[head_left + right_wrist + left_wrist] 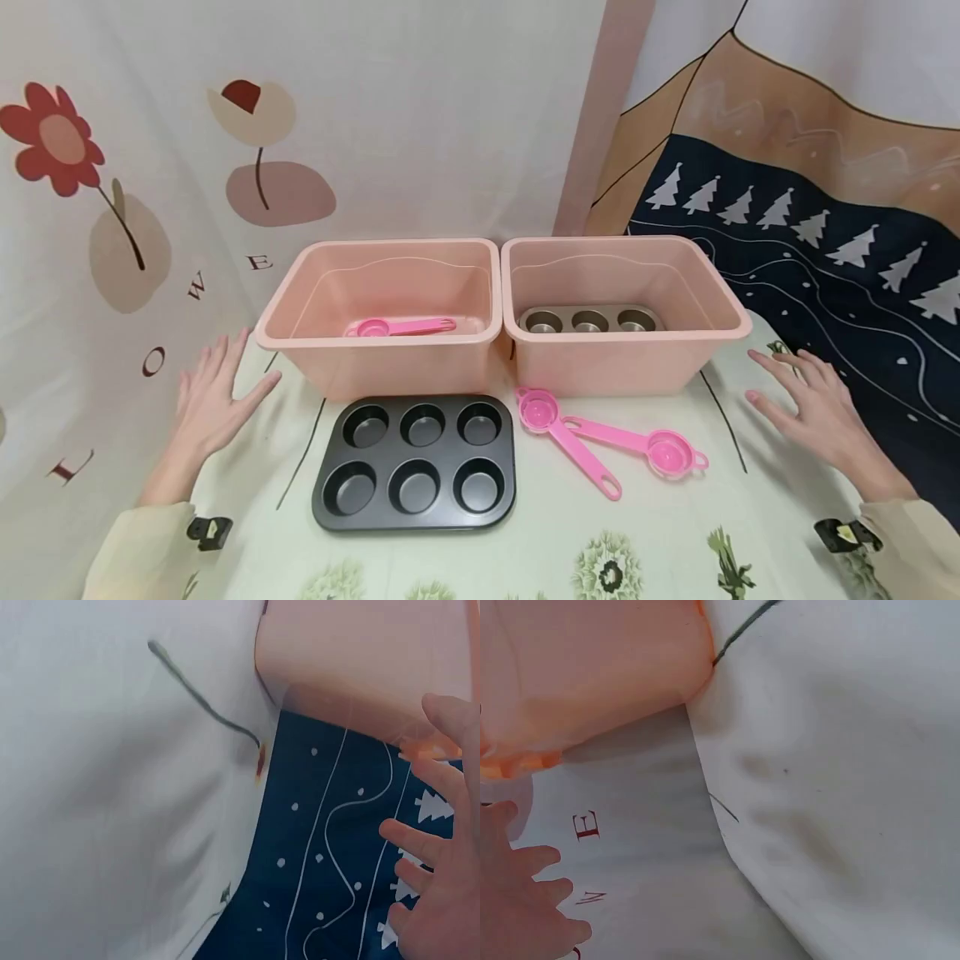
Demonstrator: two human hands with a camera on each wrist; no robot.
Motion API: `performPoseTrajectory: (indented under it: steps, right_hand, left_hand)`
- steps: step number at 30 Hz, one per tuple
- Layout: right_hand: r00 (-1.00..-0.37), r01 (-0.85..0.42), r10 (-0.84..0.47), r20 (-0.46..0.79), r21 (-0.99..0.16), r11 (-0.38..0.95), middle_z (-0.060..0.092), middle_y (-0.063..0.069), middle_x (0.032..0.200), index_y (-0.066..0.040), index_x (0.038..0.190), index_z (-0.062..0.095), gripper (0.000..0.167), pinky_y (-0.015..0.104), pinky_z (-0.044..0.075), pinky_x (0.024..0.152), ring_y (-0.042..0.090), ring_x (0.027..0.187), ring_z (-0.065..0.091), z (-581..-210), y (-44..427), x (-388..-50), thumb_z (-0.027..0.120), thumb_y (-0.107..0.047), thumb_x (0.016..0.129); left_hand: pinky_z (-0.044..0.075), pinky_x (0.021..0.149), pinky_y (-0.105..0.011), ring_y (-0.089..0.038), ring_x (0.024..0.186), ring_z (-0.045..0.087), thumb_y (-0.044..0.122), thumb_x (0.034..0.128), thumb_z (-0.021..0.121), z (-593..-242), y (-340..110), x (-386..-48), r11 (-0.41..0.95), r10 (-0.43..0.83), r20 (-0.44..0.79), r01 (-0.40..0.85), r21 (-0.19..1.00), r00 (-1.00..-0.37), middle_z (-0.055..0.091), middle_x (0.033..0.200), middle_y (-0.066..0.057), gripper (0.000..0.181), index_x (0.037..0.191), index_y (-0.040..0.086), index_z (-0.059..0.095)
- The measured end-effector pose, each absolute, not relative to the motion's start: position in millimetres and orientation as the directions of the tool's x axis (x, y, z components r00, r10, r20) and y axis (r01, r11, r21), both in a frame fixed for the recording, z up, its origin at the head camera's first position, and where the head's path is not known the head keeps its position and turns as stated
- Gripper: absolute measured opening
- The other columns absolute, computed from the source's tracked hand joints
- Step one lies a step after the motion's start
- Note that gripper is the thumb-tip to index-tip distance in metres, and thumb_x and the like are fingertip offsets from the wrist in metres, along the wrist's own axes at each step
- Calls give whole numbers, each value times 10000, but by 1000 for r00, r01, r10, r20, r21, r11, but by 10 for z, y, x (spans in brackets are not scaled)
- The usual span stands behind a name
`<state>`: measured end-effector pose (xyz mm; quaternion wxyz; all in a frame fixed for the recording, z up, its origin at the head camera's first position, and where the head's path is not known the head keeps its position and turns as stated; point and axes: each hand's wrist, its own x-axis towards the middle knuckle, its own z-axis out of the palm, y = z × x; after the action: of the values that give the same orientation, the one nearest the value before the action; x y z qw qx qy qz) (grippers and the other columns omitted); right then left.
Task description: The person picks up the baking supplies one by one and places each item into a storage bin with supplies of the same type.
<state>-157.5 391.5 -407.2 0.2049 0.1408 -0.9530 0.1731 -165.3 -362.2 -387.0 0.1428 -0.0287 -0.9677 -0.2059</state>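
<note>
My left hand [217,400] is spread in the air left of the left pink bin [390,367], touching nothing. On the other side, my right hand [817,408] hovers with parted fingers beside the right pink bin [622,362]. A dark six-cup muffin pan [444,492] lies in front of the left bin. To its right are two pink measuring scoops, one slanting toward the front [577,458] and the other [622,437] pointing right. Inside the left bin lies a pink scoop [420,326]. The right bin holds a brownish muffin pan [590,321], partly hidden by the front wall.
Both bins stand side by side on a pale cloth [262,542] with printed flowers. Behind them hangs a white curtain [442,125] with flower prints. A dark blue fabric [795,258] with white trees hangs at the right.
</note>
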Motion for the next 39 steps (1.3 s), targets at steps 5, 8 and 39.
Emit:
performPoseTrajectory:
  steps: [5,8,39]
  right_hand:
    - [-845,-398,-222,487,-295,869,454,277,1269,-106,1389,510,532,698,129,1047,537,1287,252,-4137,3845,-1553,668,-248,901]
    - [-832,-431,-242,500,-307,848,471,259,1258,-104,1382,521,543,657,129,1078,533,1259,286,-4165,3804,-1548,692,-230,883]
    - [-837,-538,-375,398,-475,697,501,181,1285,-53,1369,526,565,641,353,870,374,1157,406,-4348,3268,-1490,734,-95,846]
  left_hand:
    - [-105,1048,-688,-491,1400,-1,460,964,501,-3817,-3590,-1717,907,6,308,135,400,-951,59,1552,-293,804,1569,169,58]
    - [-101,1049,-689,-491,1400,20,439,967,506,-3785,-3583,-1751,898,9,325,151,414,-946,74,1550,-296,797,1566,140,75]
    - [-124,1086,-617,-457,1411,86,390,976,517,-3521,-3433,-2084,799,43,335,233,554,-941,154,1562,-236,748,1569,187,108]
